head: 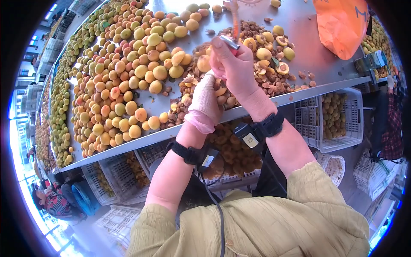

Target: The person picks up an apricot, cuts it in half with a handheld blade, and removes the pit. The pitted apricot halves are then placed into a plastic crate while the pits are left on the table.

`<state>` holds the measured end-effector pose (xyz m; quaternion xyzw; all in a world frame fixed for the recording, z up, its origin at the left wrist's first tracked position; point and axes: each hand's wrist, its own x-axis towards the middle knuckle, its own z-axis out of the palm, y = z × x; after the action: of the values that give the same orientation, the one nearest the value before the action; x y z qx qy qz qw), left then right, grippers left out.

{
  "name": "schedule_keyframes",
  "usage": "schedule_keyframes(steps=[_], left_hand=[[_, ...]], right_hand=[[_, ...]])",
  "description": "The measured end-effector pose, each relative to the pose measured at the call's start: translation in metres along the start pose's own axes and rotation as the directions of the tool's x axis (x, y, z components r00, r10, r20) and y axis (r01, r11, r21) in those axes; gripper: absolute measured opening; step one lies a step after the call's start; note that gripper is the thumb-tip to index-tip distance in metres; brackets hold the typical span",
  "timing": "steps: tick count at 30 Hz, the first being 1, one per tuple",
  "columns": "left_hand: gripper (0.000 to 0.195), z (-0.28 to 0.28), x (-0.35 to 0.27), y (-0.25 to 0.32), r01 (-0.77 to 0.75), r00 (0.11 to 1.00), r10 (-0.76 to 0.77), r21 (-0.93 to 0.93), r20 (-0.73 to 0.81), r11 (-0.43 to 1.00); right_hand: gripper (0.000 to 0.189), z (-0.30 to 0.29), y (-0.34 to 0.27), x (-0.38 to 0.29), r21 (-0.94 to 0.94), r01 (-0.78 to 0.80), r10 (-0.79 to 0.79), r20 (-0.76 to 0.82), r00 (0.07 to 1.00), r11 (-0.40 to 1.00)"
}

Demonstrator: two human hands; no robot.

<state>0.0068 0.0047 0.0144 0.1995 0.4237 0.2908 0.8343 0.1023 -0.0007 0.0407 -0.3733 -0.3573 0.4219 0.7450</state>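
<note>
My right hand [237, 62] is bare and shut on a small hand tool [230, 42] with a shiny metal part and red beside it. Its working end is hidden by my fingers. My left hand [204, 96] wears a pale knitted glove over a pink thin cuff and meets the right hand; its fingertips are hidden. Just past its thumb is a blurred apricot [204, 63]; I cannot tell whether the hand holds it. Under both hands lies a heap of apricot stones [273, 82] mixed with split halves [282, 68]. Whole apricots [118, 93] spread out to the left.
The metal table [305, 54] has a raised front edge [282, 101]. An orange bag [342, 29] stands at its far right. A crate of apricots [237, 157] sits below the table before me, another crate [340, 119] to the right. People [61, 200] are at both sides.
</note>
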Motion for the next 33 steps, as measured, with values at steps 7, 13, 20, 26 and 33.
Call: schedule_keyframes(steps=[7,13,20,26,33], left_hand=[[0.024,-0.007,0.012,-0.02,-0.47,0.877,0.455,0.473,0.156,0.745],[0.024,0.008,-0.008,0.0,-0.017,0.999,0.026,0.224,-0.036,0.974],[0.02,0.008,-0.006,0.005,0.066,0.997,-0.056,0.214,-0.053,0.975],[0.015,-0.002,-0.009,0.015,0.11,0.992,-0.115,0.09,0.059,0.99],[0.014,-0.002,-0.01,0.007,0.019,0.984,0.045,-0.348,0.175,0.937]], right_hand=[[0.046,-0.014,-0.002,0.008,0.292,-0.212,0.31,-0.351,0.884,0.933],[0.046,-0.006,-0.004,0.003,0.158,-0.203,0.219,-0.093,0.971,0.966],[0.035,-0.002,-0.005,0.0,0.062,-0.115,0.115,0.008,0.993,0.991],[0.038,0.013,0.003,-0.002,-0.013,-0.069,0.068,-0.1,0.993,0.998],[0.048,-0.009,0.001,0.008,0.325,-0.026,0.186,-0.471,0.862,0.945]])
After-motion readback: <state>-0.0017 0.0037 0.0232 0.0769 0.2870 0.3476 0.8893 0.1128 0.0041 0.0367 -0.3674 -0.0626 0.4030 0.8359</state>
